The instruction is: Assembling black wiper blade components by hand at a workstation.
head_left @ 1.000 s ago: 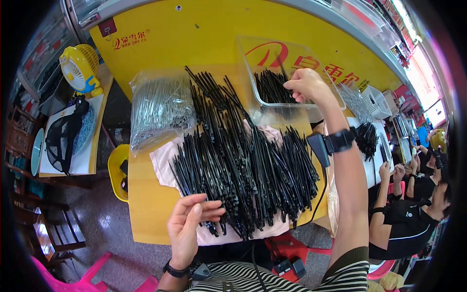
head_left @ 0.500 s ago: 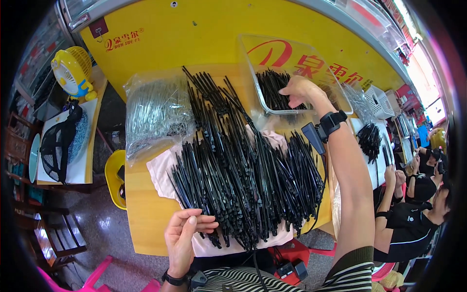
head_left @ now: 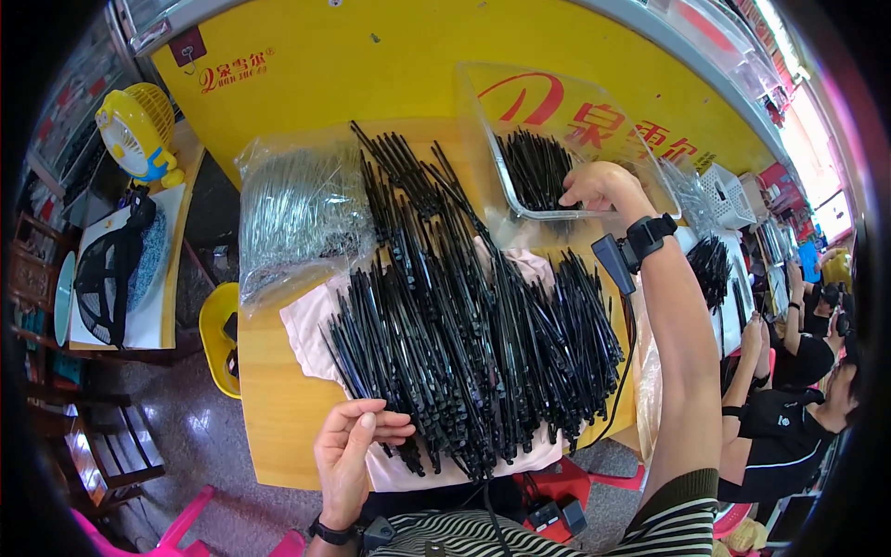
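Left hand hangs loosely open beside black rods; whether the right hand grips any is unclear. Leaning on the plastic bin beneath could tip it.

From where I stand, the room is fairly bright, whitest at the opening on the far right, which glares and fringes pink. Glints streak the plastic bag and black sticks; the floor shines in patches. Straight edges bow outward, corners fall black, and the middle looks crisp.
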The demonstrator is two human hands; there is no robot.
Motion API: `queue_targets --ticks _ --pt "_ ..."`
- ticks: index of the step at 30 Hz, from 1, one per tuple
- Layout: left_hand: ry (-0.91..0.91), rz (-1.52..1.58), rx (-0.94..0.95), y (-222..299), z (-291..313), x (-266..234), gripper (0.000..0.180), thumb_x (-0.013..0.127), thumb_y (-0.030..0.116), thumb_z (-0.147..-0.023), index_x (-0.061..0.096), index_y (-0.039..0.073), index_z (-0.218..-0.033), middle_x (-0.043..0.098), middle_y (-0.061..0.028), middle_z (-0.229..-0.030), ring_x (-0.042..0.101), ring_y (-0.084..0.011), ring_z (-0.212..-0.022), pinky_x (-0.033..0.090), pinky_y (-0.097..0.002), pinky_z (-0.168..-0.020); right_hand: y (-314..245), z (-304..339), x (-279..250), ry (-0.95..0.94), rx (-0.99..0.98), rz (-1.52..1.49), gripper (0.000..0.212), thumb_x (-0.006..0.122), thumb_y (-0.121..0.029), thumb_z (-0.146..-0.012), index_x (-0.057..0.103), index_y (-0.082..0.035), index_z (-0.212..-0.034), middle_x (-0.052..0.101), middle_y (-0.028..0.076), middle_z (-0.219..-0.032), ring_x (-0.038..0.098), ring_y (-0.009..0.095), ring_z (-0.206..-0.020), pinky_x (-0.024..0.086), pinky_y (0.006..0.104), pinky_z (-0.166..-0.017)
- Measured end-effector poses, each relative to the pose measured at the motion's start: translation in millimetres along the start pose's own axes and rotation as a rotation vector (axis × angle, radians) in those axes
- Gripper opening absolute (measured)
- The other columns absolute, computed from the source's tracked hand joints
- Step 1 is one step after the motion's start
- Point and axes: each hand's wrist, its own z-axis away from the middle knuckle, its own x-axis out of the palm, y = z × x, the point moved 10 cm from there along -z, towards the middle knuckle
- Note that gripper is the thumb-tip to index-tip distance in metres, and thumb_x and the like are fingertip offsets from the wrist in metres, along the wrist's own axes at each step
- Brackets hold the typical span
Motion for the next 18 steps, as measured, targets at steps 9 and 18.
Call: queue_targets --ticks 9,18 --pt "-0.052 -0.043 -0.029 -0.5 8.4 -0.5 0.022 0.044 0.014 -0.097 0.052 -0.003 -0.108 0.066 -0.0183 -0.091 0.066 -0.0228 -0.080 0.052 -0.0313 -0.072 -8.8 23.3 -2.8 -0.014 -0.221 0.067 0.062 0.063 -0.036 -0.078 0.045 -0.022 -0.135 0.056 0.009 -0.126 0.058 0.026 -0.105 0.049 0.0381 -0.086" --pt "-0.052 -0.057 0.015 -0.3 20.0 -20.0 0.023 0.044 0.015 -0.097 0.054 -0.003 -0.108 0.066 -0.0159 -0.090 0.066 -0.0205 -0.079 0.052 -0.0290 -0.072 -95.2 204.2 -20.0 0.559 -0.746 -0.545 0.023 0.061 -0.021 -0.084 0.065 0.000 -0.093 0.067 0.010 -0.079 0.063 0.018 -0.072 0.049 0.0309 -0.066"
